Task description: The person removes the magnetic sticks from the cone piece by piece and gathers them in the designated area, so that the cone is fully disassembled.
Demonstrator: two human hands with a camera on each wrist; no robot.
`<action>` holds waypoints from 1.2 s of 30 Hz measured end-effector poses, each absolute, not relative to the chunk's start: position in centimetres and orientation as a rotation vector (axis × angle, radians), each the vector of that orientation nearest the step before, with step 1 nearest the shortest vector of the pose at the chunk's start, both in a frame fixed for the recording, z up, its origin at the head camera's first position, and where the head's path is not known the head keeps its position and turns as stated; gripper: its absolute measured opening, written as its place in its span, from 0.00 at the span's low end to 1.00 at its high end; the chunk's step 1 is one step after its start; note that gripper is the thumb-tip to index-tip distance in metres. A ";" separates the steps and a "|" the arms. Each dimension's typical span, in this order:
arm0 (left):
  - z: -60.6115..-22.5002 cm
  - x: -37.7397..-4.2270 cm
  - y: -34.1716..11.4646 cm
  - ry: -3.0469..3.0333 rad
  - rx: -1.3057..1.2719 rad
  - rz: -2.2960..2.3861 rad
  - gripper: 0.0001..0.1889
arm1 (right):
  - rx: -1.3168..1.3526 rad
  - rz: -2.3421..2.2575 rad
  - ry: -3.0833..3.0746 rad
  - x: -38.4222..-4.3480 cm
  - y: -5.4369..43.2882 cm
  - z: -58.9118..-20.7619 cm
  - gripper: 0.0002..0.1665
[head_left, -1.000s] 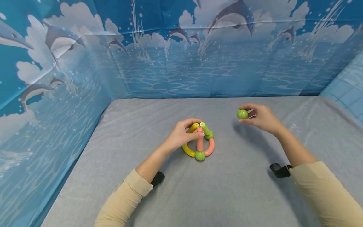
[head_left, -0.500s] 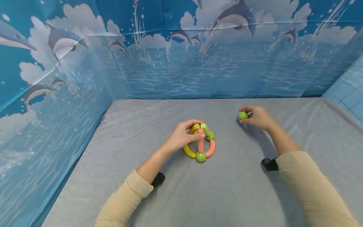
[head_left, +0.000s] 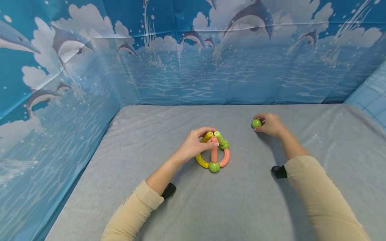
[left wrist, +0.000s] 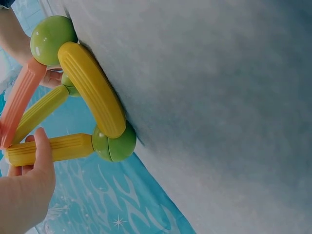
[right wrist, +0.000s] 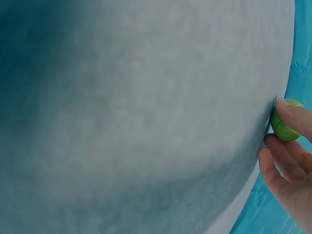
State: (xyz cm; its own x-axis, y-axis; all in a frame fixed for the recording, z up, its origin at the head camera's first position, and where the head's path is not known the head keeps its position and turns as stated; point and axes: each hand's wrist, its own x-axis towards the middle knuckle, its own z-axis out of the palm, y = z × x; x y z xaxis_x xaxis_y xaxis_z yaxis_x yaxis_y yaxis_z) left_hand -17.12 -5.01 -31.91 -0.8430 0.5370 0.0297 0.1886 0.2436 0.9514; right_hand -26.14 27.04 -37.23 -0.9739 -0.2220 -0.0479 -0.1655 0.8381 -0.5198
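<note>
My left hand point(head_left: 195, 144) grips the upper ends of a small frame built of magnetic sticks and balls. Its curved yellow stick point(head_left: 201, 162) and curved salmon stick point(head_left: 224, 158) meet at a green ball point(head_left: 214, 167) on the cloth. Upright salmon point(head_left: 214, 153), yellow point(left wrist: 73, 147) and light green point(head_left: 220, 138) sticks lean together at the top. In the left wrist view, thumb and fingers wrap the yellow stick near its tip. Further right, my right hand point(head_left: 272, 125) holds a loose green ball point(head_left: 256, 123) between thumb and fingers, low over the cloth.
A grey cloth point(head_left: 241, 201) covers the table. Blue curtains printed with dolphins point(head_left: 193, 77) rise along the back and left edges. Black wrist camera mounts point(head_left: 279, 172) stick out by both sleeves.
My right hand has lowered the green ball toward the cloth, and the right forearm has shifted left. My left hand keeps its hold on the frame, which stays in place.
</note>
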 end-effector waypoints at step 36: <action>-31.9 -17.4 -5.3 2.220 0.709 1.616 0.22 | -0.324 -0.939 2.881 -24.7 27.6 -35.5 0.29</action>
